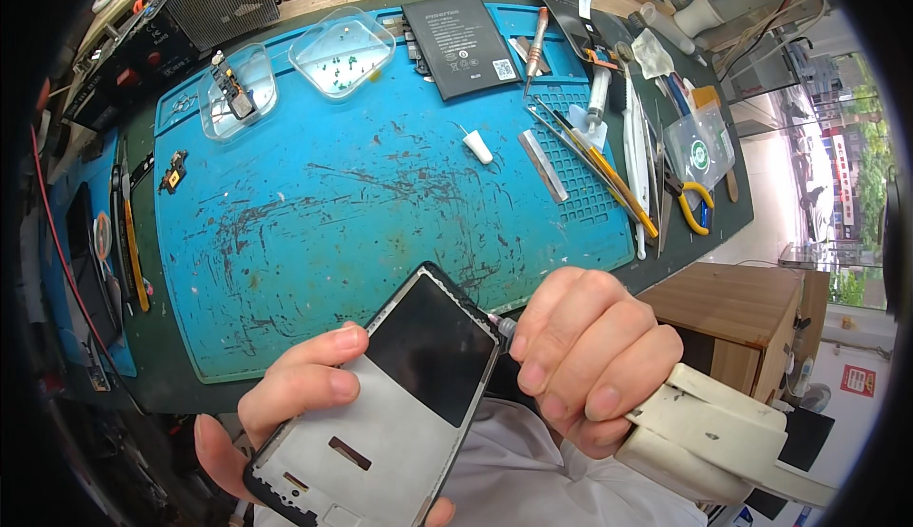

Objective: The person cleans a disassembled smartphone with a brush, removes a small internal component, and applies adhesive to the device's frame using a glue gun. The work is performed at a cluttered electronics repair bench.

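In my left hand (302, 381) is a phone middle frame (395, 422), tilted, a silver plate with a black rectangular area at its far end and a dark rim. Fingers and thumb grip it by its long sides. My right hand (597, 361) is closed around a cream-coloured glue dispensing gun (713, 437), whose body runs out to the lower right. Its narrow nozzle (506, 325) pokes out past my fingers, and the tip meets the frame's right rim near the upper corner. Whether glue is coming out is too small to tell.
On the blue work mat (314, 232) lie a white cap (477, 146), a metal strip (543, 165), a black battery (461, 47) and clear trays (342, 53) of small parts. Tweezers, a syringe (597, 97) and yellow-handled pliers (689, 202) crowd the right side. A wooden cabinet (728, 322) stands beyond.
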`<state>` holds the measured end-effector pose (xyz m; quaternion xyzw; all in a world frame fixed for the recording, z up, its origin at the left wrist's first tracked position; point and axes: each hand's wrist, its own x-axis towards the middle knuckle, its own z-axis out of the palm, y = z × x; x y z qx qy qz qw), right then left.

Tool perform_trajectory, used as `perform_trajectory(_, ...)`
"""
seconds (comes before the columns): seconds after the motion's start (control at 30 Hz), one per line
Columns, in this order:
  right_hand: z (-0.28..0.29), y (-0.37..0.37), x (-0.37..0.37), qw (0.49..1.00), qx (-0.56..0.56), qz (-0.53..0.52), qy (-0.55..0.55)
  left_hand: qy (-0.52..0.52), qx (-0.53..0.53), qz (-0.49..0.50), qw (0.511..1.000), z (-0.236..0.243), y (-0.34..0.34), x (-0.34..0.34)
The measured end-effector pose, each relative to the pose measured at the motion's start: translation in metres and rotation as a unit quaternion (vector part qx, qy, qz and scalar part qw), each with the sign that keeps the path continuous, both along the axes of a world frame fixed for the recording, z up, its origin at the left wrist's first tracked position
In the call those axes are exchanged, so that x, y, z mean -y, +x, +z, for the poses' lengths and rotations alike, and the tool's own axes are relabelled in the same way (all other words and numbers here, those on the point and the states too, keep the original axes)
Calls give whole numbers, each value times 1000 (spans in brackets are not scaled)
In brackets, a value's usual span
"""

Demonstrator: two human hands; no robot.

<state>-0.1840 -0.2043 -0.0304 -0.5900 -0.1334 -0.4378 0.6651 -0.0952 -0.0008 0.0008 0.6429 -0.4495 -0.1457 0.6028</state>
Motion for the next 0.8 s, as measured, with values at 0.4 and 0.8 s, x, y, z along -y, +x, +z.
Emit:
perform_trajectory(0.4, 2, -2, 1, 1000, -12, 6, 8, 1, -4, 12, 1000, 1, -2, 1)
perform_trajectory(0.8, 4, -3, 3, 999, -32, 4, -6, 0, -3, 33, 999, 0, -7, 5)
